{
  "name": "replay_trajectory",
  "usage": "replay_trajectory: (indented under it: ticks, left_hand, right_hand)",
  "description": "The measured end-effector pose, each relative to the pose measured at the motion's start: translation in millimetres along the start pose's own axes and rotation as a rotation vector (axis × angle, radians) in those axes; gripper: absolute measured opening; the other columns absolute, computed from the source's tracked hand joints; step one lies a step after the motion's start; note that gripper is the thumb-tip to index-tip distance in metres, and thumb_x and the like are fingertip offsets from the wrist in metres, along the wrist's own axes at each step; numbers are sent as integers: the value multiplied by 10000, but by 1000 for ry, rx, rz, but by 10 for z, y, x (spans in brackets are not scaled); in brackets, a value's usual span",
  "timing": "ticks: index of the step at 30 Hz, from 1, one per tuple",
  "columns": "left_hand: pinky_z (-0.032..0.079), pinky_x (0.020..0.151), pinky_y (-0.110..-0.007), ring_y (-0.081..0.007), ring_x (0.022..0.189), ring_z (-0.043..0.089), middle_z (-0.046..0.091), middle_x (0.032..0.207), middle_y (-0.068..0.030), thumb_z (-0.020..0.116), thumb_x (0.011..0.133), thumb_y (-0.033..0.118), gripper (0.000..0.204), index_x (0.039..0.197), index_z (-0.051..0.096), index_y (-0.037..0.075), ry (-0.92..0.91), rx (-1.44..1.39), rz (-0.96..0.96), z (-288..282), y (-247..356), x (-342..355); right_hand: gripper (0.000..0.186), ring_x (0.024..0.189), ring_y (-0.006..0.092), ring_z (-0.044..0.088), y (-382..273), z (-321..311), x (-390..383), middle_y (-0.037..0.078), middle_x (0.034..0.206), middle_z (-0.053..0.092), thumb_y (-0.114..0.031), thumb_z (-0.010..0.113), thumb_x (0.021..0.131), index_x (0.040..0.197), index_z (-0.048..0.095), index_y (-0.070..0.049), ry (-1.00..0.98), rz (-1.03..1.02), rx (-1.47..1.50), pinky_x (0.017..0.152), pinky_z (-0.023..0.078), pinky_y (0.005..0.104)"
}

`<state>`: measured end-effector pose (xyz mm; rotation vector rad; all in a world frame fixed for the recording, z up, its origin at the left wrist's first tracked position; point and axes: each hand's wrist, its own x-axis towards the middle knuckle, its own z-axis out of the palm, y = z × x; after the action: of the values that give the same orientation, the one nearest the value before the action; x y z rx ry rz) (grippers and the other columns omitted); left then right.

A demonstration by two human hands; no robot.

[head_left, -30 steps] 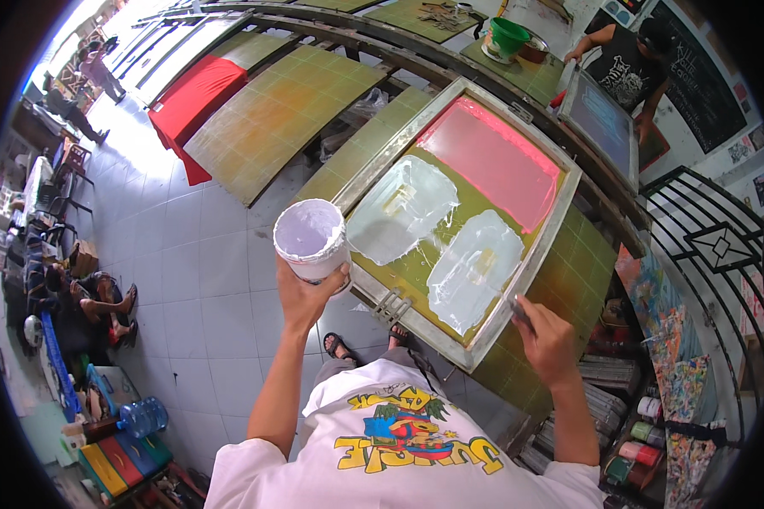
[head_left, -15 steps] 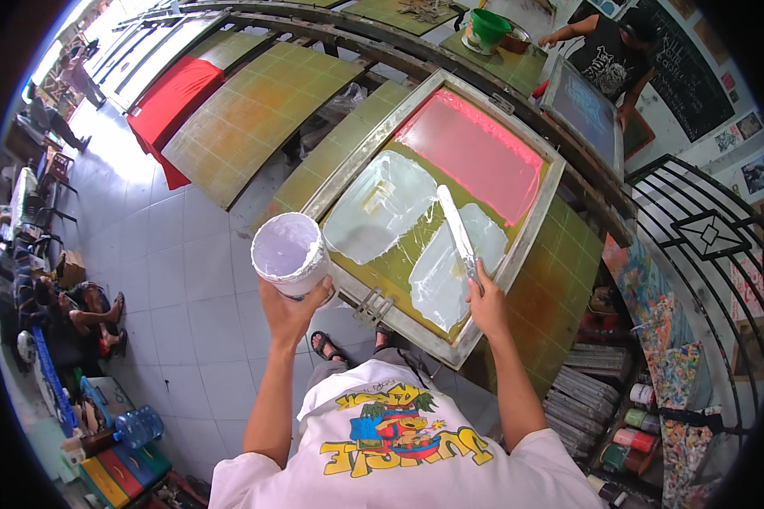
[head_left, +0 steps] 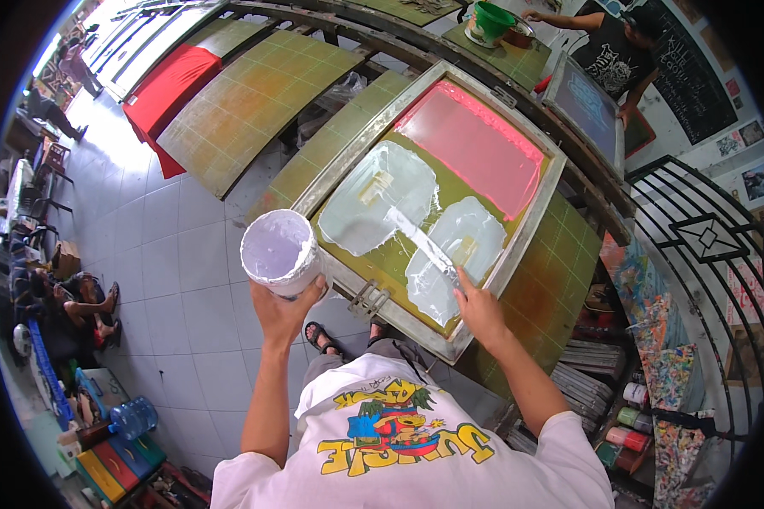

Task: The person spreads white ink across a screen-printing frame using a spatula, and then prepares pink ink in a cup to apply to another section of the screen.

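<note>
My left hand [head_left: 287, 307] is wrapped around a white tub [head_left: 278, 250] with pale lilac ink coating its inside and rim. In my right hand [head_left: 481, 310] is an ink-smeared spatula [head_left: 426, 246], its blade slanting up and left across the screen. Beneath it lies a wooden-framed printing screen [head_left: 345, 165] on a greenish board. The mesh carries two pale whitish-grey ink patches, a left one [head_left: 380, 199] and a right one [head_left: 454, 254], and a pink ink area [head_left: 475, 140] at the far side. The spatula tip is over the left patch; whether it touches is unclear.
A metal hinge clamp [head_left: 371, 299] sits at the frame's near left edge. Bare boards [head_left: 259, 97] and a red cloth [head_left: 168, 102] are to the left. A co-worker [head_left: 617, 55] handles another screen [head_left: 584, 106] at the far right. A green bucket [head_left: 488, 23] stands behind. Black metal bars [head_left: 711, 233] rise at right.
The spatula has swung left and lower, its tip moving from between the patches onto the left one. My right hand has shifted slightly left and nearer. The tub has moved slightly left.
</note>
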<state>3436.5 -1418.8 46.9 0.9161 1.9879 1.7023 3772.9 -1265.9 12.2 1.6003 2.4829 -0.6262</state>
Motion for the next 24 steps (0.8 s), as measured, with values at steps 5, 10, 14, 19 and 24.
replay_trajectory:
  ticks: [5,10,14,19,24]
  left_hand:
    - [538,939,-371,-231,1062,671,686,1171,-138,936,719,227,703,1266,578,-33,-27,-7,10,-11,49,-31]
    - [540,938,-371,-230,1067,669,685,1174,-138,925,732,210,664,1257,601,-35,23,-14,32,-14,32,-61]
    - [535,950,-374,-230,1085,661,672,1201,-142,924,736,213,705,1293,570,-34,13,-13,6,-38,49,-85]
    - [534,951,-372,-227,1083,663,673,1201,-141,927,729,211,732,1304,545,-31,-44,-43,-2,15,57,-92]
    - [538,935,-363,-216,1038,680,702,1137,-133,945,700,225,726,1262,561,-27,-78,-50,15,81,107,-83]
  right_hand:
    - [538,746,469,686,-71,6,-225,257,769,689,-316,576,1033,1530,476,-135,-74,-70,17,707,539,567]
    - [543,612,248,641,220,42,-206,96,719,682,-249,653,1010,1512,517,-94,-147,-253,533,614,522,421]
    - [518,852,285,753,149,-243,-267,193,928,770,-234,663,997,1454,559,-15,-180,154,837,737,557,408]
    - [501,1004,324,755,532,-45,-6,271,1075,742,-259,633,1007,1446,568,-26,295,119,577,832,566,390]
    - [493,987,431,717,572,-124,157,308,1033,715,-302,605,1011,1457,574,-92,322,48,415,842,564,450]
